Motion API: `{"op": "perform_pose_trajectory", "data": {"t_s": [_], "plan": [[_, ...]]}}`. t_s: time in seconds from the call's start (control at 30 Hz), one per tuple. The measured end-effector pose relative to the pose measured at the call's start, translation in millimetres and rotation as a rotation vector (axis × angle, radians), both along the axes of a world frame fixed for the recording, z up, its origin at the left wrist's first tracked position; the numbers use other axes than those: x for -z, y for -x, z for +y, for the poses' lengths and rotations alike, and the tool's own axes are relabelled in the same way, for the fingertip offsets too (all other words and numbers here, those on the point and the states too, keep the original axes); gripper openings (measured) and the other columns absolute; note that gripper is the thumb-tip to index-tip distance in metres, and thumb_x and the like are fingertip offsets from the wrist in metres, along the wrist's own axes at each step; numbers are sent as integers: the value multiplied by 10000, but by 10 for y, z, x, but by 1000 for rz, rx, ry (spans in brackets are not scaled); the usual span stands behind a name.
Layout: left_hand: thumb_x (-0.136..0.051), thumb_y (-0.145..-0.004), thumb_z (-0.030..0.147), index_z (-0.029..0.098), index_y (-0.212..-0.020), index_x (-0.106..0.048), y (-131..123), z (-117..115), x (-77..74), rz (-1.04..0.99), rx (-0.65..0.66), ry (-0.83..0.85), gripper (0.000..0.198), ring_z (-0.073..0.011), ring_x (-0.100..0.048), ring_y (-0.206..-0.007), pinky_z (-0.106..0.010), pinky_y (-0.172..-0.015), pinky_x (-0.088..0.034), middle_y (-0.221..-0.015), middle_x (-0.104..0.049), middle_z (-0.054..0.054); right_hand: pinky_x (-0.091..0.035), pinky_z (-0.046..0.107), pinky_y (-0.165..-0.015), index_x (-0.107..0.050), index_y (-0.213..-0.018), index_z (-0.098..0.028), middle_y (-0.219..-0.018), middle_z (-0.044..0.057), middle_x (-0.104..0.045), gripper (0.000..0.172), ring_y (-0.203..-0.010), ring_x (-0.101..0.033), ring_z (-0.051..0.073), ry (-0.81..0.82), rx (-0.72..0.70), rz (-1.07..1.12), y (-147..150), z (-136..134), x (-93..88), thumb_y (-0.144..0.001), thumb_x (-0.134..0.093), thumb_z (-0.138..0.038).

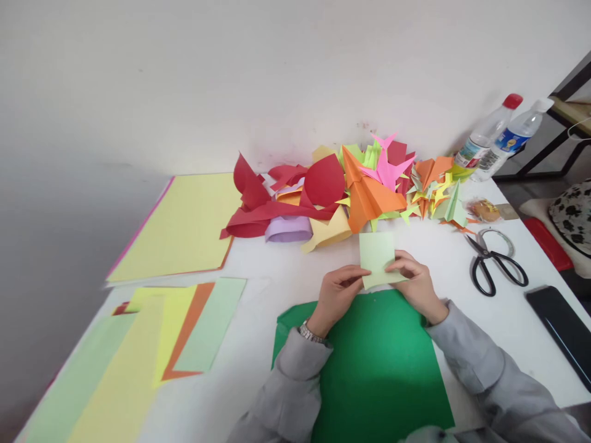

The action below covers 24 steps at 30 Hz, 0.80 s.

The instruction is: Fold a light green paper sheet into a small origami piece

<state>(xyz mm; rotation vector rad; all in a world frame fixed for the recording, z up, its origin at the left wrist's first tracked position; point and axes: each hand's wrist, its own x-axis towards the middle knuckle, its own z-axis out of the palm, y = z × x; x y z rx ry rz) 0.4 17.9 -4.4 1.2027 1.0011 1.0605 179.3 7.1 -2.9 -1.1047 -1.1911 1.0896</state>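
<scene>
A small piece of pale green paper (377, 253), with a crease near its lower part, is held between both hands. My left hand (339, 292) pinches its lower left edge between thumb and fingers. At the lower right edge, my right hand (418, 284) grips the same paper, its fingers closed over the border. Beneath the hands lies a large dark green sheet (383, 363), partly covered by my sleeves. A metal-banded watch (311, 332) circles my left wrist.
Folded paper shapes, including an orange paper plane (369, 191) and red pieces (323, 184), pile along the wall. Scissors (494, 264), a tape roll (501, 240), a black phone (561, 332) and two bottles (480, 138) sit right. Coloured sheets (180, 227) lie left.
</scene>
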Motion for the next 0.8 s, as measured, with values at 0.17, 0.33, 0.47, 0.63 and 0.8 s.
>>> {"op": "perform_pose_trajectory", "data": {"t_s": [0.17,0.33,0.47,0.63,0.8], "plan": [[-691,-722,264,163,-780,-756,18,8,-2,36,22,-68,133,-166,-671,-636,-268,-582,-566,-758,-724,-65,-507,296,-691,-719,-700,-211,-754,18,-635,131,-746,-620,168,77,-96,13,-16,7,-2,-623,-800,-279],[-677,-735,239,187,-829,-768,30,16,5,44,30,-110,142,-175,-671,-677,-275,-610,-554,-764,-734,-65,-513,305,-710,-725,-721,-215,-803,24,-662,165,-757,-630,171,98,-130,62,-20,-2,-9,-602,-817,-282],[-680,-739,232,181,-804,-772,39,22,18,27,45,-122,124,-168,-653,-619,-275,-586,-536,-670,-710,-57,-512,315,-731,-742,-749,-216,-792,24,-674,183,-773,-636,182,112,-145,51,-24,-3,8,-595,-823,-271],[-684,-732,243,188,-837,-773,44,16,18,57,19,-135,148,-177,-661,-663,-276,-591,-536,-776,-733,-75,-517,322,-751,-762,-746,-244,-836,35,-698,112,-802,-650,188,96,-142,73,-45,0,40,-646,-793,-283],[-628,-733,159,202,-809,-777,44,16,21,98,21,-194,173,-166,-662,-675,-256,-585,-527,-787,-734,-67,-523,320,-747,-763,-817,-253,-891,41,-687,250,-821,-648,193,107,-162,86,-36,-18,28,-581,-837,-282]]}}
